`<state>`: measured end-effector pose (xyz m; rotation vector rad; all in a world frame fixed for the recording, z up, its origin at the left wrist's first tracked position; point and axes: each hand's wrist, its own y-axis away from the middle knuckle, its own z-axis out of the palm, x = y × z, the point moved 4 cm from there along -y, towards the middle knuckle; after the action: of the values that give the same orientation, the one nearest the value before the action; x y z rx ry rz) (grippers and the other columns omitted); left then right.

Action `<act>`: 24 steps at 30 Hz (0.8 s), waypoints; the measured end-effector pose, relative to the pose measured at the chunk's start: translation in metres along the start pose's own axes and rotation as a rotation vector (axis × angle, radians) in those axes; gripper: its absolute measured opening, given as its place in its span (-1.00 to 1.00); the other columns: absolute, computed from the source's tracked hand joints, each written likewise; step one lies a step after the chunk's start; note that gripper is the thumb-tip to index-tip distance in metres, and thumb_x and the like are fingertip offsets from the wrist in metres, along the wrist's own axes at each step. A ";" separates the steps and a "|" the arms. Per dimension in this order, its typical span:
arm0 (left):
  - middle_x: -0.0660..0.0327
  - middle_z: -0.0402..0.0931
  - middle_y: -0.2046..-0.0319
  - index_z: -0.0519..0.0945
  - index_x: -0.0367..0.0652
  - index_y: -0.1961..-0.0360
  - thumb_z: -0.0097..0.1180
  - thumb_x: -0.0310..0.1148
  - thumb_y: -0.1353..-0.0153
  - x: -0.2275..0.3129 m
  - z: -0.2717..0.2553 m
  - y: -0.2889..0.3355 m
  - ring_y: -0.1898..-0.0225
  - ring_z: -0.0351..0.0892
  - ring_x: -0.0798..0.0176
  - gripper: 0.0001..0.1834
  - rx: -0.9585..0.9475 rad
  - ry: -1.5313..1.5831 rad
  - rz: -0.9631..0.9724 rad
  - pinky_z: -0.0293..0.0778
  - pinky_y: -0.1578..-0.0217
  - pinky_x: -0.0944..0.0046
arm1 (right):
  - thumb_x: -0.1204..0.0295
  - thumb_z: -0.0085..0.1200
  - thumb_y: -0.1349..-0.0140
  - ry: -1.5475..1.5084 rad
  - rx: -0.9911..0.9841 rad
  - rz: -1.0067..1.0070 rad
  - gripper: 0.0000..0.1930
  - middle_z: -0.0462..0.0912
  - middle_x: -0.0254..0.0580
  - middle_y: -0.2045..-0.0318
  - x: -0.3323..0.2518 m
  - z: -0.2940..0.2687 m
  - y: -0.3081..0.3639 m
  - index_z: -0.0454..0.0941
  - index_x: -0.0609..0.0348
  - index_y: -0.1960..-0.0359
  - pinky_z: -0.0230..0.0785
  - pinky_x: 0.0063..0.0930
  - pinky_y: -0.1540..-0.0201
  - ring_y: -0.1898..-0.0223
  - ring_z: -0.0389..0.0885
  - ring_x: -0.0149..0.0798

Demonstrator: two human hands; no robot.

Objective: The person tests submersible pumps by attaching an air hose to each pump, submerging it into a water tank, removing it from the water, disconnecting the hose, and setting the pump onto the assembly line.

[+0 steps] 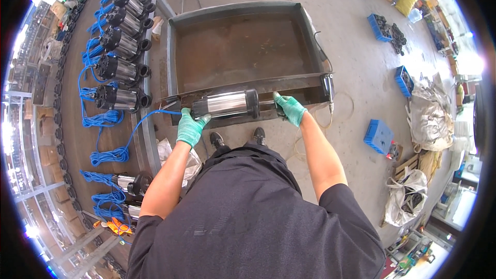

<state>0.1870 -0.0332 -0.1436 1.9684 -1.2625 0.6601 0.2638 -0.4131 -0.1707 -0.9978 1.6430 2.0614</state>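
Note:
A submersible pump (227, 103) with a shiny steel body and black ends lies sideways over the near trough of a metal tank (235, 6). My left hand (190, 128), in a green glove, grips the pump's black left end, thumb and fingers apart around it. A blue cable (147, 115) runs from that end to the left. My right hand (291, 109), also gloved in green, is beyond the pump's right end, where a short metal rod (266, 104) reaches toward it. Its fingers curl around something dark that I cannot make out.
At left, a long conveyor line (72, 139) carries several similar pumps (118, 68) with coiled blue cables (109, 156). Brown, murky liquid appears to fill the tank. Blue crates (378, 136) and white sacks (430, 116) stand on the floor at right. A hose (330, 108) hangs at the tank's right side.

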 end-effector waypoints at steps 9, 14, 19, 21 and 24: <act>-0.01 0.65 0.12 0.44 -0.32 -0.05 0.54 -0.24 -0.05 0.012 -0.002 0.005 0.14 0.62 0.12 -0.33 0.001 -0.024 -0.017 0.51 0.02 0.18 | 0.03 0.00 -0.49 -0.363 0.146 -0.010 -0.71 0.37 -0.54 0.59 -0.007 0.026 0.002 0.58 -0.09 0.11 0.14 -0.56 0.63 0.63 0.29 -0.54; -0.04 0.65 0.10 0.43 -0.33 -0.08 0.54 -0.21 -0.04 -0.001 -0.002 0.004 0.11 0.63 0.09 -0.30 0.038 -0.048 -0.026 0.51 0.00 0.16 | 0.06 0.00 -0.49 -0.310 0.157 -0.042 -0.65 0.48 -0.49 0.51 -0.005 0.020 0.005 0.56 0.01 -0.06 0.29 -0.55 0.57 0.57 0.40 -0.52; -0.04 0.67 0.14 0.41 -0.34 -0.09 0.54 -0.19 -0.05 0.011 -0.002 0.006 0.13 0.66 0.07 -0.28 0.002 -0.009 -0.029 0.54 0.02 0.13 | 0.02 0.04 -0.47 0.020 0.007 -0.171 -0.53 0.62 -0.30 0.47 -0.023 0.018 0.029 0.56 0.25 -0.01 0.44 -0.47 0.49 0.44 0.60 -0.42; -0.04 0.67 0.14 0.40 -0.34 -0.07 0.54 -0.20 -0.05 0.011 -0.001 0.006 0.13 0.67 0.05 -0.29 0.052 -0.064 0.001 0.55 0.03 0.12 | -0.07 -0.04 -0.48 0.279 0.078 -0.075 -0.45 0.59 -0.24 0.56 -0.025 0.012 0.019 0.61 0.29 0.17 0.46 -0.40 0.43 0.47 0.59 -0.35; -0.18 0.66 0.13 0.40 -0.37 -0.04 0.52 -0.13 -0.05 0.019 -0.005 0.009 0.07 0.67 -0.17 -0.28 0.004 -0.036 -0.029 0.53 0.03 0.04 | -0.14 -0.17 -0.50 0.563 0.239 -0.026 -0.35 0.60 -0.17 0.55 -0.029 0.016 0.000 0.60 0.32 0.23 0.50 -0.26 0.29 0.46 0.60 -0.24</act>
<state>0.1857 -0.0425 -0.1234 2.0059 -1.2529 0.6158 0.2795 -0.3930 -0.1489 -1.5950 2.0581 1.5944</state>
